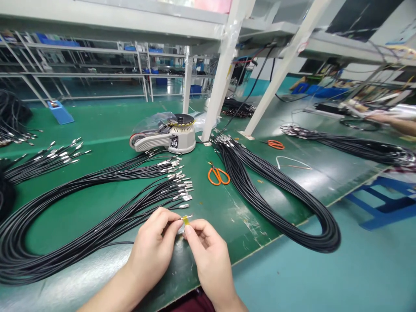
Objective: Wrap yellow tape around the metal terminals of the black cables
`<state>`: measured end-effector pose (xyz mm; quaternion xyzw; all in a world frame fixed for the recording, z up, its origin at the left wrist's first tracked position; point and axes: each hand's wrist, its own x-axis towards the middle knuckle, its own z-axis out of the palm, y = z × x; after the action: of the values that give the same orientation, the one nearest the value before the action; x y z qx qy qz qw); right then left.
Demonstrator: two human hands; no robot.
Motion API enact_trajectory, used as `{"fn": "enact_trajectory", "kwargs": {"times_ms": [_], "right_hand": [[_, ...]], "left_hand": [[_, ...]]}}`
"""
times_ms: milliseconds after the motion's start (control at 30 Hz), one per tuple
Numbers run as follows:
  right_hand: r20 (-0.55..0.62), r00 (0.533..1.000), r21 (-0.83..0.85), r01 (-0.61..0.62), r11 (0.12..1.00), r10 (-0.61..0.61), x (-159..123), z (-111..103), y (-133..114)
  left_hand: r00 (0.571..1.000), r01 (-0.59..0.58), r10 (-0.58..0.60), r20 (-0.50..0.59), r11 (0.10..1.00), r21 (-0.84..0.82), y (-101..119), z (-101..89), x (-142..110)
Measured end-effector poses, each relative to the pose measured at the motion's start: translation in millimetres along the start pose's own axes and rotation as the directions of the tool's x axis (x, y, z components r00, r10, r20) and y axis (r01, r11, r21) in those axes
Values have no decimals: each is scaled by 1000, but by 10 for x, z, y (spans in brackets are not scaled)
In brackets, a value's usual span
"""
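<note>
Near the front edge of the green bench, my left hand (156, 238) pinches a black cable (120, 243) close to its metal-tipped end. Between thumb and fingers, my right hand (208, 249) grips a small piece of yellow tape (186, 220), which touches the cable's tip. Just beyond my hands lies a looped bundle of black cables (107, 175) with silver connectors pointing right. A second looped bundle (276, 199) lies to the right, its bend hanging over the bench edge. Orange-handled scissors (219, 175) rest between the bundles.
A grey tape dispenser (180, 134) stands behind the left bundle. White posts (216, 82) rise from the bench (208, 208). Another pair of orange scissors (275, 144) and a further cable bundle (351, 145) lie right. Another person's arm (394, 123) shows there, above a blue stool (383, 201).
</note>
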<state>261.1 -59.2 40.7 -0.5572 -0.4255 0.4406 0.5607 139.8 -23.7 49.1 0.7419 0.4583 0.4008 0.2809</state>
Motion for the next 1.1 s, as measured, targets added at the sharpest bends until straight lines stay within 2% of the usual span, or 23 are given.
{"fn": "enact_trajectory", "kwargs": {"times_ms": [100,167,267,367,467,800,1100], "right_hand": [[9,999,-44,33,998,-33,5,-10,27],[10,999,-57,48,997,-47,9,-15,34],[2,998,-71,56,996,-56,13,-21,20],[7,998,-93,64,994,-63,15,-23,-11],[16,997,-123,75,989,-74,16,-23,-41],[23,981,-207,194,959,-193,17,-38,-30],[52,981,-206,194,959,-187,27,-54,-14]], "left_hand": [[989,141,-137,59,987,-74,20,-7,15],[965,252,-239,107,959,-128,41,-9,26],[905,419,-386,182,883,-212,89,-15,45],[849,523,-462,257,804,-282,128,-26,65],[827,558,-478,296,759,-334,134,-33,75],[793,608,-491,361,677,-415,102,-45,65],[761,649,-462,456,530,-545,66,-54,71]]}}
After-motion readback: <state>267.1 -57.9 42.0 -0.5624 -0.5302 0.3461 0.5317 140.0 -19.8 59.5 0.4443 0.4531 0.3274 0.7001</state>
